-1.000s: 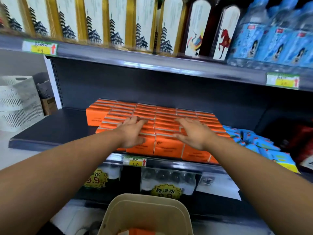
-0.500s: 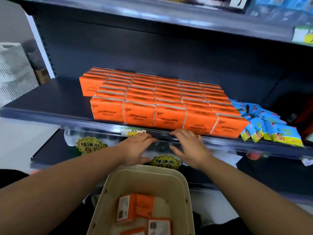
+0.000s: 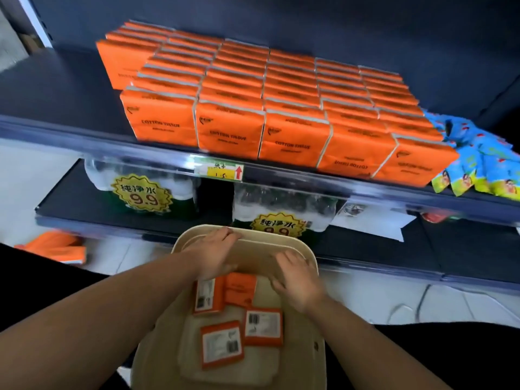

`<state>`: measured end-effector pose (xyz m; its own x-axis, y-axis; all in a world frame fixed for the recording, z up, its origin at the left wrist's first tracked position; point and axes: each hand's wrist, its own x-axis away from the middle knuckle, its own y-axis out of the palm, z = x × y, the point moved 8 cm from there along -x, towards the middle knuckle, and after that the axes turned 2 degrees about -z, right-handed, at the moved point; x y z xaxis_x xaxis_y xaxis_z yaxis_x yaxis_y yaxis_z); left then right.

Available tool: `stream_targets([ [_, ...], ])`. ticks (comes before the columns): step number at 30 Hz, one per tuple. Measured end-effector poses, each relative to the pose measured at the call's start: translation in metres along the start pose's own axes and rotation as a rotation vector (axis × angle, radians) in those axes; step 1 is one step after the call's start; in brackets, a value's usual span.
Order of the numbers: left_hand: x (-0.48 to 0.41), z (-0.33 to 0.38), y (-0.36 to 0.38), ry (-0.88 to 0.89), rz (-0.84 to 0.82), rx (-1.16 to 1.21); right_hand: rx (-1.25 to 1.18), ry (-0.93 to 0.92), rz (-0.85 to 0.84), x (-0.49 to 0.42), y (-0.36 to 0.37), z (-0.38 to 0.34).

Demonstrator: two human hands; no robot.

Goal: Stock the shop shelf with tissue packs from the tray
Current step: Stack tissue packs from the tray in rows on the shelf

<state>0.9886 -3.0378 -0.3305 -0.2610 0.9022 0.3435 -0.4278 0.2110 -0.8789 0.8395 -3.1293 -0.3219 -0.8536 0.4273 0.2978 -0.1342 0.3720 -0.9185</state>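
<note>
Both hands have left the shelf front, where they were pressing the rows one second ago, and have come down into the tray (image 3: 318, 319). The block of orange tissue packs (image 3: 281, 108) on the shelf (image 3: 84, 142), above and beyond the hands, now stands squared, five across at the front edge. So I judge the tidying step finished and the next pick-up about to begin.

The left hand (image 3: 213, 254) lies palm down with the fingers straight and close together, its tips near the far rim. The right hand (image 3: 298, 277) is beside it, fingers a little spread and relaxed. Neither one holds anything yet.

Below the hands, toward the person, lie four loose packs (image 3: 263, 326). Two are close to the left wrist and two are further back; three show the white barcode side. They are small flat rectangles in shiny film, probably soft and a little slippery. The tray is beige and matte, with rounded corners.
</note>
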Motion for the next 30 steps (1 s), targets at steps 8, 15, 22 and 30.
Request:
stream_targets([
  [8,-0.001,-0.019,0.085,-0.179,-0.141,0.173,-0.267,0.163,-0.101,-0.012,0.068,0.012],
  [15,0.007,-0.031,0.139,-0.21,-0.247,0.145,-0.283,0.252,-0.284,-0.018,0.127,0.028],
  [22,0.004,-0.04,0.165,-0.246,-0.3,0.073,-0.207,0.253,-0.446,-0.01,0.172,0.044],
  [30,0.014,-0.039,0.194,-0.296,-0.381,0.069,-0.195,0.201,-0.572,0.006,0.217,0.037],
])
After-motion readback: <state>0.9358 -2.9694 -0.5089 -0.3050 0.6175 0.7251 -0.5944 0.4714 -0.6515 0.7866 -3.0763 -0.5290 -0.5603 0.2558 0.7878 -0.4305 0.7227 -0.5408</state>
